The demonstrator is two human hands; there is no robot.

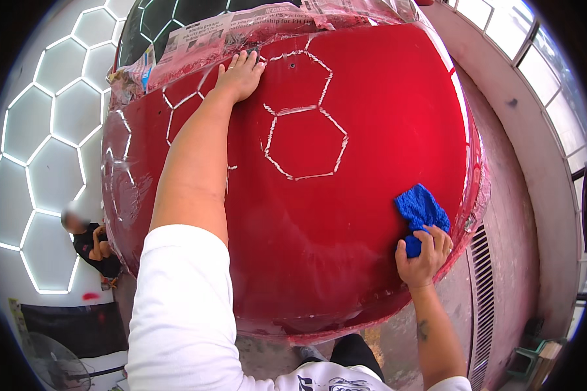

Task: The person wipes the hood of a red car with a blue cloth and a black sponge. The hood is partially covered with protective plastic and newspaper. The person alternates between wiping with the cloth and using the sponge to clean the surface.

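Observation:
A glossy red car hood (372, 156) fills the middle of the view. My left hand (241, 76) reaches across to its far edge, fingers stretched out and pressing on a small dark pad (254, 53) that shows beyond the fingertips; most of the pad is hidden. At the lower right of the hood, my right hand (426, 257) has its bent fingers closed on a crumpled blue cloth (421, 206), which spreads out ahead of the fingers over the paint. White hexagon-shaped reflections of lights shine in the paint between the hands.
Newspaper (235, 31) and clear plastic film mask the area beyond the hood. A seated person (96, 246) is at the left, by a wall of hexagonal lights (53, 111). A fan (55, 362) stands lower left. A floor drain grate (482, 293) and a greenish stool (527, 358) lie to the right.

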